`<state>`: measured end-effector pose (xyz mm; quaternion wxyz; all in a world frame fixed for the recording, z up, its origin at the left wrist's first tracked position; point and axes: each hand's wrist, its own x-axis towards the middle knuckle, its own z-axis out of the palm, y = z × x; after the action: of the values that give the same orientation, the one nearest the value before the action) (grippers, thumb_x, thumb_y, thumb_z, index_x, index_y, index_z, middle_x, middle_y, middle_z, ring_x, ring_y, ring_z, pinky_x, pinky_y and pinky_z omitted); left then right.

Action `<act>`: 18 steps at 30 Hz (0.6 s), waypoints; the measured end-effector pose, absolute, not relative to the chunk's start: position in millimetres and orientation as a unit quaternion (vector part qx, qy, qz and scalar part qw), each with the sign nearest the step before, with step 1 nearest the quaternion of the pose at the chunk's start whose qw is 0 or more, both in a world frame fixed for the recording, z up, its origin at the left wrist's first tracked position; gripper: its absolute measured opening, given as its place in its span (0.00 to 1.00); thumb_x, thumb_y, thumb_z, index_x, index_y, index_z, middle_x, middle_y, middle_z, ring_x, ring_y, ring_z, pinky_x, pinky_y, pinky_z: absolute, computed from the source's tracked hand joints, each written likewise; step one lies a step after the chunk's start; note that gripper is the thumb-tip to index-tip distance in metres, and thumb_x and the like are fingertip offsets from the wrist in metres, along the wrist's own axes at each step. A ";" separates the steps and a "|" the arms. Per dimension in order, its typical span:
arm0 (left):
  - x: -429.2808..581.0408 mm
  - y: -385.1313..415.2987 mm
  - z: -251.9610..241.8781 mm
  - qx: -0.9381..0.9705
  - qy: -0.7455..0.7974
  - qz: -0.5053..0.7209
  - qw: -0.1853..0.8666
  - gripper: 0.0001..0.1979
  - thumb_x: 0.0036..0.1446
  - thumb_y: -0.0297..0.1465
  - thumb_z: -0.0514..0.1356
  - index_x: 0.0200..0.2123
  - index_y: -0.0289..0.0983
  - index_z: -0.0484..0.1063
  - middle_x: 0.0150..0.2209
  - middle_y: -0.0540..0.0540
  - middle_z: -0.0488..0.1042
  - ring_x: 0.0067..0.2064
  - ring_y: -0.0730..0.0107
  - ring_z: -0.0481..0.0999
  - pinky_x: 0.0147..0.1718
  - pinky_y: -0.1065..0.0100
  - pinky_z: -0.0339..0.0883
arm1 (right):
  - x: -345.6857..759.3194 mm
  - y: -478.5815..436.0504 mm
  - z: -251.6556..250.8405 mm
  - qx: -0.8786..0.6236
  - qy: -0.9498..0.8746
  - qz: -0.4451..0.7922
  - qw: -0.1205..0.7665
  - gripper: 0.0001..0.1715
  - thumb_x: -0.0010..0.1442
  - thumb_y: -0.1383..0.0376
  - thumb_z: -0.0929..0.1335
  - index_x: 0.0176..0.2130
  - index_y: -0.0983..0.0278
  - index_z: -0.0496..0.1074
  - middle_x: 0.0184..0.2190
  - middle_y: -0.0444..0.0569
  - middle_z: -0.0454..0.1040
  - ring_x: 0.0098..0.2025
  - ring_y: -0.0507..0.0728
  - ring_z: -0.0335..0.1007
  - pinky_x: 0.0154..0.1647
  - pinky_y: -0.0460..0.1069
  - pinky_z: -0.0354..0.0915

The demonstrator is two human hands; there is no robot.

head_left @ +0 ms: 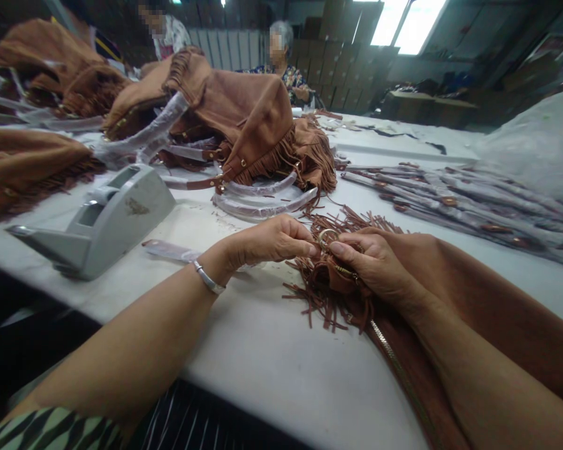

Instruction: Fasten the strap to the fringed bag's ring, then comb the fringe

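Observation:
A brown suede bag [488,300] with fringe lies on the white table [263,350] in front of me. My left hand [267,240] pinches a small brass ring [327,237] at the bag's corner. A silver bracelet sits on that wrist. My right hand [380,265] grips the same fringed corner of the bag, fingers closed, thumb touching the ring. Loose fringe strands [319,300] spill out below both hands. A gold zipper runs along the bag's near edge.
A grey tape dispenser [103,222] stands at left. Several brown fringed bags [244,125] with plastic-wrapped handles are piled behind. Wrapped straps [464,200] lie at right beside a plastic bag. Two people sit at the table's far side.

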<state>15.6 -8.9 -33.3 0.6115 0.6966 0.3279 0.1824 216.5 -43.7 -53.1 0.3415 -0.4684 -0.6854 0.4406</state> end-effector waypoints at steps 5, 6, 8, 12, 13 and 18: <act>11.5 -8.7 -31.8 0.683 0.340 0.193 0.616 0.09 0.49 0.32 0.61 0.28 0.30 0.73 0.15 0.58 0.54 0.17 0.85 0.48 0.15 0.77 0.40 | 216.9 -43.3 -54.2 -0.467 -0.677 0.448 0.350 0.23 0.55 0.51 0.66 0.22 0.65 0.62 0.18 0.40 0.57 0.18 0.45 0.50 0.16 0.43 0.48; 10.6 -8.4 -31.8 0.683 0.341 0.191 0.617 0.10 0.49 0.32 0.61 0.28 0.30 0.73 0.15 0.58 0.54 0.17 0.85 0.48 0.15 0.77 0.40 | 217.0 -43.2 -54.5 -0.473 -0.672 0.451 0.349 0.22 0.55 0.51 0.66 0.22 0.65 0.62 0.18 0.39 0.58 0.18 0.46 0.50 0.15 0.43 0.48; 9.6 -7.9 -32.5 0.684 0.339 0.190 0.617 0.10 0.48 0.33 0.61 0.29 0.30 0.74 0.15 0.58 0.54 0.17 0.85 0.48 0.15 0.77 0.40 | 217.1 -43.1 -54.6 -0.481 -0.664 0.457 0.346 0.23 0.54 0.50 0.66 0.23 0.65 0.63 0.17 0.39 0.57 0.17 0.46 0.50 0.14 0.43 0.47; 11.2 -8.0 -34.2 0.686 0.327 0.194 0.621 0.11 0.48 0.33 0.61 0.30 0.29 0.75 0.15 0.57 0.55 0.17 0.85 0.48 0.15 0.76 0.39 | 216.8 -43.3 -52.9 -0.477 -0.665 0.461 0.342 0.24 0.54 0.49 0.67 0.22 0.66 0.62 0.17 0.40 0.57 0.18 0.46 0.50 0.14 0.42 0.47; 12.0 -8.1 -34.5 0.685 0.326 0.197 0.622 0.11 0.48 0.33 0.61 0.30 0.29 0.75 0.15 0.57 0.55 0.17 0.85 0.48 0.16 0.76 0.39 | 216.7 -43.3 -52.6 -0.475 -0.667 0.462 0.342 0.24 0.54 0.49 0.67 0.22 0.66 0.63 0.17 0.40 0.57 0.18 0.46 0.50 0.15 0.42 0.47; 14.9 -8.6 -36.3 0.677 0.335 0.219 0.618 0.11 0.48 0.32 0.61 0.31 0.29 0.75 0.16 0.56 0.58 0.18 0.84 0.49 0.16 0.76 0.41 | 216.7 -41.9 -56.5 -0.471 -0.666 0.462 0.347 0.23 0.54 0.49 0.67 0.24 0.66 0.66 0.18 0.41 0.59 0.19 0.46 0.52 0.16 0.43 0.49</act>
<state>14.9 -8.6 -36.3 0.6178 0.6768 0.3350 0.2193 216.7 -41.9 -56.5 0.3467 -0.4714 -0.6661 0.4625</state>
